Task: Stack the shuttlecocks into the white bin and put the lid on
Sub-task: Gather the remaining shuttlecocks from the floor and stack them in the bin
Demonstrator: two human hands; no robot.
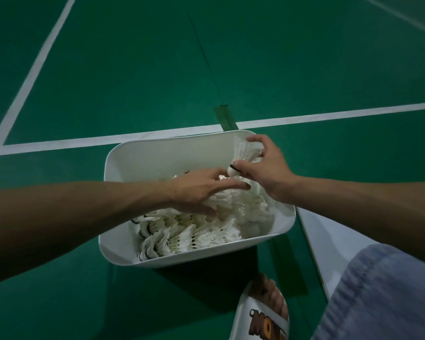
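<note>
Shuttlecocks (194,238) lie in one white bin (157,155) on the green floor (133,82), in nested rows too overlapped for us to count. Our left hand (196,190) reaches into the bin and grips one stack (231,200) between thumb and fingers. Our right hand (268,173) pinches one single shuttlecock (243,150) over the bin's far right corner, cork down. One flat white panel (329,241) lies just right of the bin; one sandal (250,312) shows below.

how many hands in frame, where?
2: left hand grips the shuttlecock pile inside the white bin; right hand pinches a shuttlecock above the bin's far right corner. No others visible.
</note>
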